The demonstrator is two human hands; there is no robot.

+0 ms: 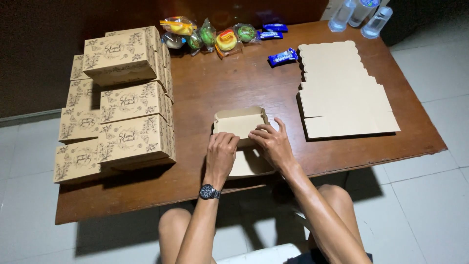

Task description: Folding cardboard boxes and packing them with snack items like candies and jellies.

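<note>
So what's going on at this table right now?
A person is folding a flat cardboard box at the table's near edge, left hand and right hand both pressing on it. Finished boxes are stacked on the left, a pile of unfolded blanks lies on the right, and wrapped snacks sit at the far side.

Tabletop [220,88]: dark reddish-brown wood. Half-folded box [240,122] and flat blanks [342,93]: plain tan. Finished boxes [122,102]: tan, dark floral print. Snack bars [282,57]: blue wrappers. Wrapped cakes [215,36]: green, yellow, red. Watch [209,191]: black. Floor [430,205]: pale grey tiles.
</note>
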